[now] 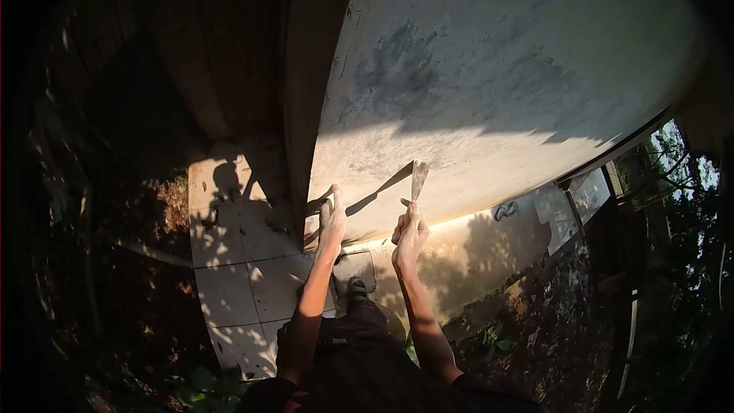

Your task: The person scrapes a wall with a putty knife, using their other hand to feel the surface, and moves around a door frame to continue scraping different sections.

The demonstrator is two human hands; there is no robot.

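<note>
My right hand (410,233) is closed around the handle of a putty knife (420,177). Its wide blade points up, with the tip against the pale wall (474,149), and throws a long dark shadow to the lower left. Near the wall's left corner, my left hand (332,218) is open, fingers stretched upward along the surface. It holds nothing. Dark grey patches (401,69) and rough marks cover the wall above both hands, and sunlight falls on the strip where the blade is.
Pale floor tiles (225,291) lie at the lower left, crossed by shadows. My foot (357,287) stands by the wall's base. A dark coiled item (506,210) rests on the sunlit ledge (459,260). Leaves and soil border the tiles; trees stand at the right.
</note>
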